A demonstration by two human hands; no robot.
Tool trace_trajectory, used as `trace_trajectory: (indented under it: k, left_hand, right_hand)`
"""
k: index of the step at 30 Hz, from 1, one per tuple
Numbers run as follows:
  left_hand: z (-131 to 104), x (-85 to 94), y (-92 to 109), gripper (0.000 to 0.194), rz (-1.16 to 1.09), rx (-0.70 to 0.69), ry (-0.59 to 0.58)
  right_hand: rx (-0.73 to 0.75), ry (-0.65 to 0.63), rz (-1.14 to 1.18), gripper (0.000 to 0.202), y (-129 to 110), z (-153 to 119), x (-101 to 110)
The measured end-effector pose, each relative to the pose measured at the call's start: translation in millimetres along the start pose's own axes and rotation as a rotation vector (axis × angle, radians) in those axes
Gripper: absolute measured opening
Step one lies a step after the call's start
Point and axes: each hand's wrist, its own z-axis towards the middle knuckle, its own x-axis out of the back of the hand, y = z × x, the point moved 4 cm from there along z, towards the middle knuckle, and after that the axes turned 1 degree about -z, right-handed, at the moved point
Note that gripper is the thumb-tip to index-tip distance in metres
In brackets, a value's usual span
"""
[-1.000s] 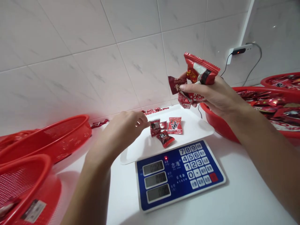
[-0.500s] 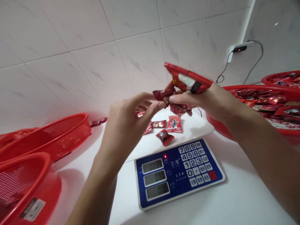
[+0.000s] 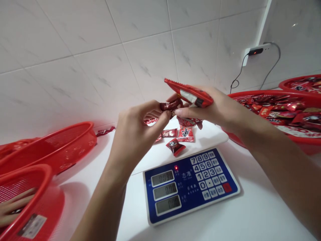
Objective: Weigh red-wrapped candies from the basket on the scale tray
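Above the white pan (image 3: 210,134) of a digital scale, both hands meet. My left hand (image 3: 142,124) pinches one end of a dark red wrapped candy (image 3: 171,106). The thumb of my right hand (image 3: 200,107) presses on the same candy, and that hand also holds a larger red packet (image 3: 189,93) and other red wrapped pieces under it. On the pan lie several candies, among them a red square packet (image 3: 186,134) and a small dark red one (image 3: 175,147). The blue scale panel (image 3: 190,187) faces me, its top display reading about 0.030.
Red baskets (image 3: 72,140) stand on the left; another person's hand (image 3: 17,206) is inside the nearest one. On the right, red baskets (image 3: 240,139) hold many wrapped candies. A socket strip (image 3: 255,52) with cables is on the tiled wall.
My right hand has shifted slightly left and down with the red packet, and my left fingers have closed further on the candy. Another person's hand has appeared in the near left basket.
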Motion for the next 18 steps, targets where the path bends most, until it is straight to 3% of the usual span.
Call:
trace_trajectory:
  k: [4,12,18]
  left_hand:
    - [4.9,1.2,-12.2,0.018,-0.055,0.088,-0.039]
    - [5.9,-2.5,-36.0,0.029,0.183,0.179,-0.253]
    - [7.2,14.0,-32.6,0.027,0.223,0.197,-0.117]
  right_hand:
    - [-0.049,0.003,-0.051,0.018,14.4,5.5,3.3]
    - [-0.079,0.071,-0.141,0.028,22.9,8.8,20.3]
    - [-0.076,0.071,-0.161,0.028,17.8,6.1,21.7]
